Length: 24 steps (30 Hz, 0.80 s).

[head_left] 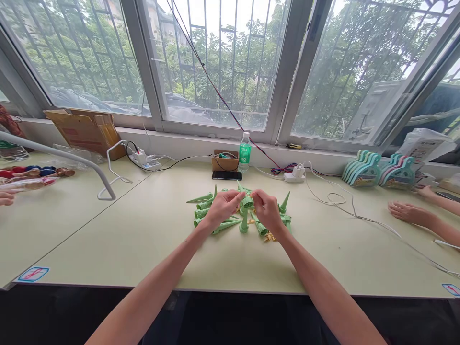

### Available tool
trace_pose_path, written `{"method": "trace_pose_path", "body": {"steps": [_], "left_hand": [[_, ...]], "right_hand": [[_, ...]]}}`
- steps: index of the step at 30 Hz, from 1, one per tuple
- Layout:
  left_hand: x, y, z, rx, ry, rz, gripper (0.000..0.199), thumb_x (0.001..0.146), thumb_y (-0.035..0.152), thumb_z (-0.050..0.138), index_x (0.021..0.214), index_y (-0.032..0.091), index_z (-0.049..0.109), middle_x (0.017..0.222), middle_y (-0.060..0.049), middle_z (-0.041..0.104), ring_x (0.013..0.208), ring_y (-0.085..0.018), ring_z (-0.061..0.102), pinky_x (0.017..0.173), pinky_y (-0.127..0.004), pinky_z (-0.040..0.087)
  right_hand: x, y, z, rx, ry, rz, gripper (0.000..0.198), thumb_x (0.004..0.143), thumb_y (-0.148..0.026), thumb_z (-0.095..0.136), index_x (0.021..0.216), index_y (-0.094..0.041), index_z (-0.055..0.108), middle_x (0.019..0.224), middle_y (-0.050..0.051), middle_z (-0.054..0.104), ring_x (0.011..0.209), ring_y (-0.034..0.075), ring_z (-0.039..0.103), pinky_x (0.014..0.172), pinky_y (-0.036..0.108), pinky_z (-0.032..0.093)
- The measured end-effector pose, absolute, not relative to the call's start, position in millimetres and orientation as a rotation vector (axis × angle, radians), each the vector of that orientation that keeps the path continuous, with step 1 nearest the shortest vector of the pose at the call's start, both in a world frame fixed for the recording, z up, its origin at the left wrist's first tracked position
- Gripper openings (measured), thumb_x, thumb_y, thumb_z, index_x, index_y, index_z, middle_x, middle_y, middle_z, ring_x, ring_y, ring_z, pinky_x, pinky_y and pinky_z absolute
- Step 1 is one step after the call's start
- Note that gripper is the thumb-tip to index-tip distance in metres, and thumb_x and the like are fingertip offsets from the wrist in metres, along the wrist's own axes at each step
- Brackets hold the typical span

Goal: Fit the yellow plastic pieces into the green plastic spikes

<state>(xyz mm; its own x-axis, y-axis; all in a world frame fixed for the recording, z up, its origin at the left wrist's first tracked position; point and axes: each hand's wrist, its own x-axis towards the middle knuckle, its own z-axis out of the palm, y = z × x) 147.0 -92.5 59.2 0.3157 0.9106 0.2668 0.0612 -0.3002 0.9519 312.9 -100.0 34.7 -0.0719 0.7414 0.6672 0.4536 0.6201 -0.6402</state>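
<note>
My left hand pinches a green plastic cone spike, its round open end facing me. Against the other side of that spike, my right hand has its fingers closed on a small yellow plastic piece, mostly hidden by the fingertips. Under and around both hands lie several more green spikes, one of them standing upright and others on their sides, such as one at the right. Small yellow pieces are heaped by my right wrist.
Behind the spikes are a black phone, a small cardboard box and a green-labelled bottle. A power strip trails white cable across the right side. Another person's hand rests near turquoise hangers. A lamp arm reaches in from the left.
</note>
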Motion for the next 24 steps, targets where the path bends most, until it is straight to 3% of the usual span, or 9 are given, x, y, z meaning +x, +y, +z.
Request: {"method": "trace_pose_path", "body": {"steps": [12, 24], "left_hand": [[146.6, -91.7, 56.4, 1.672, 0.907, 1.144, 0.045, 0.081, 0.057, 0.061, 0.072, 0.013, 0.064, 0.066, 0.002, 0.048, 0.046, -0.005, 0.041, 0.043, -0.019, 0.034], [147.3, -97.7, 61.1, 1.693, 0.888, 1.123, 0.041, 0.082, 0.053, 0.062, 0.092, 0.014, 0.067, 0.059, 0.003, 0.043, 0.047, -0.006, 0.039, 0.044, -0.019, 0.033]], "right_hand": [[313.7, -101.8, 35.8, -0.997, -1.719, 0.282, 0.032, 0.097, -0.037, 0.040, 0.074, -0.018, 0.053, 0.057, -0.005, 0.038, 0.052, 0.010, 0.030, 0.052, 0.022, 0.029], [312.1, -102.1, 34.3, -0.999, -1.732, 0.252, 0.032, 0.097, -0.036, 0.040, 0.075, -0.018, 0.055, 0.058, -0.004, 0.042, 0.050, 0.010, 0.033, 0.051, 0.021, 0.031]]}}
